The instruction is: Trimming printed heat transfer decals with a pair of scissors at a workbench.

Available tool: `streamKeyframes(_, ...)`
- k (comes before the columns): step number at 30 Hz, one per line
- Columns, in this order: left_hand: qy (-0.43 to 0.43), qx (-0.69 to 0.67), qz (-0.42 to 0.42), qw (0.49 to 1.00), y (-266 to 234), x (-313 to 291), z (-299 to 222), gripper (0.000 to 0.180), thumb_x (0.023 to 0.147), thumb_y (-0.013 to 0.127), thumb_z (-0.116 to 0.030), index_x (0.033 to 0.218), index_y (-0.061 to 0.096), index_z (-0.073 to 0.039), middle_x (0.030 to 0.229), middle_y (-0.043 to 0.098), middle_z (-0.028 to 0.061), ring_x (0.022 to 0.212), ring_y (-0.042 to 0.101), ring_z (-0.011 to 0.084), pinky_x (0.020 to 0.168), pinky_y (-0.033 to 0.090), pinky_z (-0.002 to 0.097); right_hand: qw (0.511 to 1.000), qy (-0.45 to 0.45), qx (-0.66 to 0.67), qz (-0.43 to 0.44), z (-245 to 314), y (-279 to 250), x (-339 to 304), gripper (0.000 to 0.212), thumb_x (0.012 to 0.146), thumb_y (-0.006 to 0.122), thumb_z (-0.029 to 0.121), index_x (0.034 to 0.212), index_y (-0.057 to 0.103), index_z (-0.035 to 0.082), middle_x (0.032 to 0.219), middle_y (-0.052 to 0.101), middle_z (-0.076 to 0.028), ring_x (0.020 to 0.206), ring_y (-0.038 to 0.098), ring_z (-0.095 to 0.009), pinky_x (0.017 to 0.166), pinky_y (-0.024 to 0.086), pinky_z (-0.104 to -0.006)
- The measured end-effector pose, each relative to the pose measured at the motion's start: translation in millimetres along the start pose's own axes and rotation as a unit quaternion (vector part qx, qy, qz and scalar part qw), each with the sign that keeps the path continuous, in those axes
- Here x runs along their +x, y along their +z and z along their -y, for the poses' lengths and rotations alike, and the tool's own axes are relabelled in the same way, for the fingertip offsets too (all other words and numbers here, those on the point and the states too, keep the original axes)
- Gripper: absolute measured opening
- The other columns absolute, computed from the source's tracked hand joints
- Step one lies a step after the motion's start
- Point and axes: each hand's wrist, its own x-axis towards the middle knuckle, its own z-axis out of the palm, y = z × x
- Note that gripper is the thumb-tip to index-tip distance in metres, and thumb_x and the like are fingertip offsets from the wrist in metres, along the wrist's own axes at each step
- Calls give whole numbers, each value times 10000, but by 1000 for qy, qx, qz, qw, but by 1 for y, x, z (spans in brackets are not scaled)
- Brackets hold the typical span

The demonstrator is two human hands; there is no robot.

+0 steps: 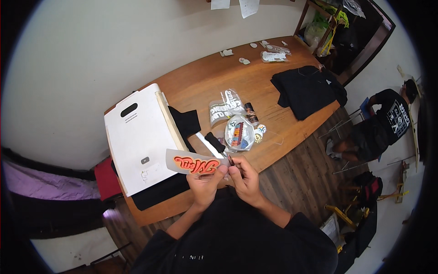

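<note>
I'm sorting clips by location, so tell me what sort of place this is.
Probably a small garment-printing workshop: black cloth sticks out from under a white, press-like machine, a pile of black garments lies on the wooden table, and the left hand holds a translucent sheet with red lettering.

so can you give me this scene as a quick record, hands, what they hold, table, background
left hand: pinching a translucent sheet with red-orange lettering
right hand: at the sheet's right end, by a small dark item; kind and grip unclear
table: brown top
table, left: large white machine, black fabric showing beneath
table, middle: round whitish container with coloured pieces inside; clear sheets with white print
table, far right: black cloth pile
background, right: another person, dark clothes
</note>
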Motion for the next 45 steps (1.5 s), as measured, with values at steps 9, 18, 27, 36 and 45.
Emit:
streamKeyframes(9,-28,29,41,998,-10,8,-6,167,781,665,39,939,624,75,839,642,96,715,605,119,640,493,232,999,4,-51,5,0,-10,-3,197,904,530,85,1048,518,-48,774,583,-74,703,552,-91,619,428,-226)
streamKeyframes(18,-27,68,68,995,-12,13,-13,200,744,682,77,937,629,70,893,646,98,815,611,133,737,488,241,994,-21,-103,22,19,-13,4,176,903,521,100,1002,535,-45,729,568,-25,649,505,-49,584,403,-191)
streamKeyframes(27,-26,95,95,991,-12,15,-17,219,739,679,83,952,629,66,914,650,108,838,620,142,768,493,257,994,1,-102,39,16,-17,2,201,872,569,76,1036,541,-38,903,618,-154,770,613,-171,678,460,-259)
streamKeyframes(36,-43,91,94,991,-14,18,-17,222,737,685,77,951,624,71,932,646,106,861,617,142,781,491,257,991,0,-121,51,18,-19,5,190,868,575,75,1019,546,-37,848,611,-140,724,604,-175,640,456,-268)
streamKeyframes(45,-61,86,100,989,-16,22,-18,214,749,676,71,956,623,71,940,646,107,875,614,141,795,488,256,989,-28,-135,59,16,-20,10,200,853,591,68,1011,542,-45,865,611,-163,750,621,-235,654,463,-283)
